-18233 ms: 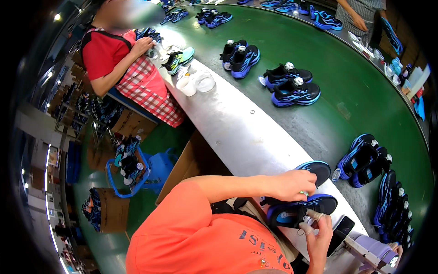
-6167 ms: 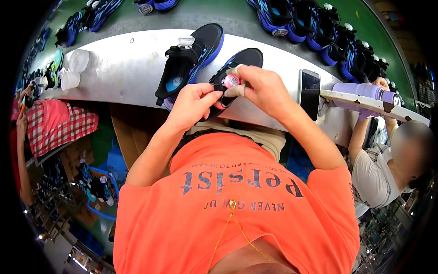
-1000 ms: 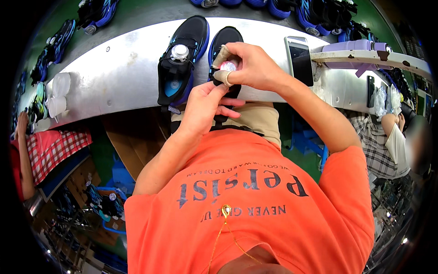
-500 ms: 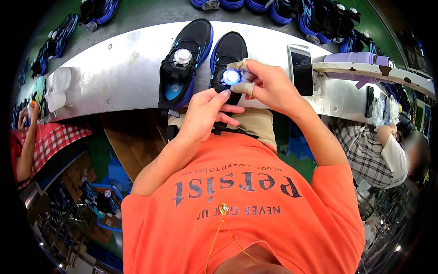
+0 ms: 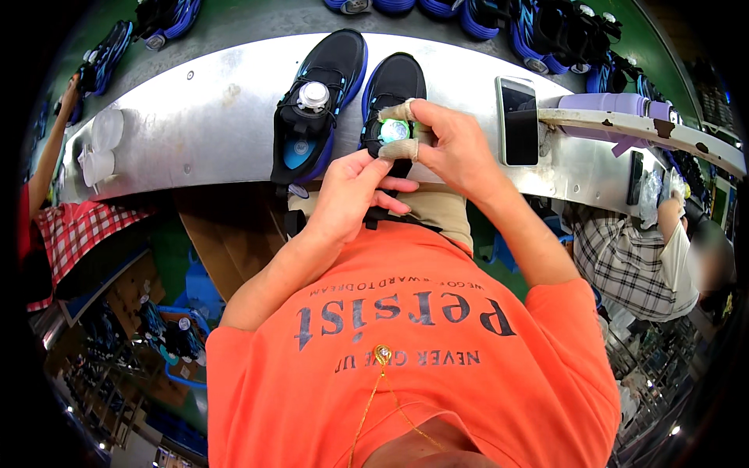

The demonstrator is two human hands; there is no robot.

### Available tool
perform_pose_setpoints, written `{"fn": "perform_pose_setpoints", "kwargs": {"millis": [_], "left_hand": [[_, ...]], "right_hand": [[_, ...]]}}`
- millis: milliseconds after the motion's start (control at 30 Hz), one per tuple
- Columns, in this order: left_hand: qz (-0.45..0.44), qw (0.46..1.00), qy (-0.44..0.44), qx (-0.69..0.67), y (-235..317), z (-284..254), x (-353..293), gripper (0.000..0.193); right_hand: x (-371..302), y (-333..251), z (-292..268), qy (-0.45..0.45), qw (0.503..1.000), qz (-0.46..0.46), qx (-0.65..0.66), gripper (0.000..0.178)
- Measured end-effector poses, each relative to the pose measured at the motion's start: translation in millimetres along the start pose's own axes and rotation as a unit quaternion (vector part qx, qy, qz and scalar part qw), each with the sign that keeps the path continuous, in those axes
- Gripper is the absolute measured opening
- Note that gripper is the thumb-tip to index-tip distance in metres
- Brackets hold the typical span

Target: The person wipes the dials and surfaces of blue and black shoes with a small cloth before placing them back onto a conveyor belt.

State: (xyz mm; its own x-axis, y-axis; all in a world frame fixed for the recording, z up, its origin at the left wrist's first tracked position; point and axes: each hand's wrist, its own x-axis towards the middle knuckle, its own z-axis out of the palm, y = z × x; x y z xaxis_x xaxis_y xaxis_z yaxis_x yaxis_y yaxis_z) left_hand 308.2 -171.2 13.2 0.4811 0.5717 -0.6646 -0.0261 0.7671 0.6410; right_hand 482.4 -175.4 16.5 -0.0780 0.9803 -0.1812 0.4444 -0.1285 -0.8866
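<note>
Two black shoes with blue soles lie side by side on the metal bench, toes pointing away from me. On the tongue of the right shoe (image 5: 396, 78) is a round dial (image 5: 394, 131) glowing white-green. My right hand (image 5: 452, 144), with tan covers on thumb and forefinger, closes around this dial from the right. My left hand (image 5: 349, 186) pinches at the dial's near edge, its other fingers loosely bent; what lies between its fingertips is hidden. The left shoe (image 5: 335, 58) carries an unlit white dial (image 5: 313, 95) and is untouched.
On the metal bench (image 5: 211, 129), a smartphone (image 5: 518, 121) lies right of the shoes, beside a lilac bottle (image 5: 601, 103) and a chipped white bar (image 5: 647, 123). Clear plastic cups (image 5: 100, 165) stand left. More shoes (image 5: 476, 19) line the far side. Co-workers sit at both sides.
The dial's glow has turned from blue-white to greenish, and my right fingertips have closed further around it. At far left, a co-worker's arm has reached up to a shoe.
</note>
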Motion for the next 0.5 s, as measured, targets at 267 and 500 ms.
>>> {"fn": "perform_pose_setpoints", "kwargs": {"millis": [267,500], "left_hand": [[-0.001,1.0,-0.008,0.01,2.9,-1.4,-1.9,0.029],[-0.006,0.959,-0.082,0.272,46.7,-17.6,-27.6,0.022]], "right_hand": [[6.9,8.0,-7.3,-0.035,0.992,-0.121,0.001,0.034],[3.8,2.5,7.8,0.005,0.999,0.024,0.032,0.033]]}}
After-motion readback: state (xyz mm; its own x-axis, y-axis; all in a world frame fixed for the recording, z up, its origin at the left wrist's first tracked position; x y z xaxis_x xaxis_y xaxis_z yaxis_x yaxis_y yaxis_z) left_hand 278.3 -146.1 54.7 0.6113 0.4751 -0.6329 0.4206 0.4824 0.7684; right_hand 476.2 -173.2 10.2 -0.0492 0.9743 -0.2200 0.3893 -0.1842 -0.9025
